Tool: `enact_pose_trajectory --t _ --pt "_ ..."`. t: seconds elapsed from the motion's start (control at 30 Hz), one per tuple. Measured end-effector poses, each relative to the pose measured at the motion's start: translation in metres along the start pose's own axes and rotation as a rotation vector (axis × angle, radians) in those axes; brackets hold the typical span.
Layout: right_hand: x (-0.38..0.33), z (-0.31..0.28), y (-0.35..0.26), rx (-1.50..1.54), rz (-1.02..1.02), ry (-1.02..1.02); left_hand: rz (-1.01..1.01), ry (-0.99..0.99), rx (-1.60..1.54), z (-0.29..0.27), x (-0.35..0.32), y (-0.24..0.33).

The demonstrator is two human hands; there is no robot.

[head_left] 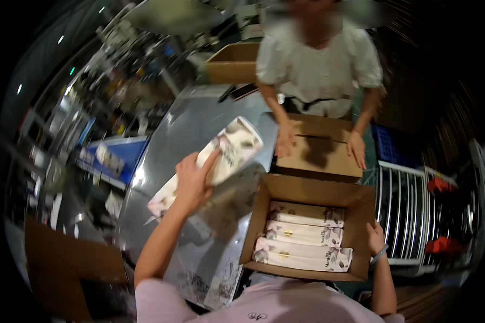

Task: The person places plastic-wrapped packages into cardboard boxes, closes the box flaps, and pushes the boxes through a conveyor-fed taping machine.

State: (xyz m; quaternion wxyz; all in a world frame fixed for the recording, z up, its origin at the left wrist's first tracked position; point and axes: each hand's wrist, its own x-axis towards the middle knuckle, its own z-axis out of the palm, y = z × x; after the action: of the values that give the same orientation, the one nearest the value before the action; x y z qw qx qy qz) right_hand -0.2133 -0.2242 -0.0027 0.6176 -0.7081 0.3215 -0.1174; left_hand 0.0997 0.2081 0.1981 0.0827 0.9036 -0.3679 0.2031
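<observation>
My left grip (195, 173) is spread across the long pack (236, 146) over the tabletop (172, 126), left of the open box (318, 189); I cannot tell whether it pinches or only presses. My right grip (375, 238) is against the box's right wall, its closure partly hidden. Too light a touch on the left could let the pack slide or twist. A slack right grip could let the box tip, jostling the three packs (302, 256) inside or bumping the closed box (334, 157) under the co-worker's hands (285, 139).

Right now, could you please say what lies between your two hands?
The head view shows the metal table, then the open carton holding three visible packs.
</observation>
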Motion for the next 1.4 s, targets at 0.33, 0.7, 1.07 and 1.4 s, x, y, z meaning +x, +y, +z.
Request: enact_pose_trajectory --t 0.33,0.7,1.07,1.4 --pt "0.001 0.002 -0.02 0.336 0.023 -0.085 0.558 -0.448 -0.595 0.002 0.025 0.183" --pt "-0.005 0.028 -0.036 0.309 0.032 0.008 0.548 -0.876 -0.456 0.202 -0.047 0.235" --pt "-0.044 0.088 -0.135 -0.677 -0.408 0.206 -0.76 -0.214 0.22 0.1 -0.003 -0.282" --pt "-0.007 0.167 -0.067 -1.281 -0.035 -0.605 -0.477 -0.316 -0.062 0.058 -0.104 -0.161"
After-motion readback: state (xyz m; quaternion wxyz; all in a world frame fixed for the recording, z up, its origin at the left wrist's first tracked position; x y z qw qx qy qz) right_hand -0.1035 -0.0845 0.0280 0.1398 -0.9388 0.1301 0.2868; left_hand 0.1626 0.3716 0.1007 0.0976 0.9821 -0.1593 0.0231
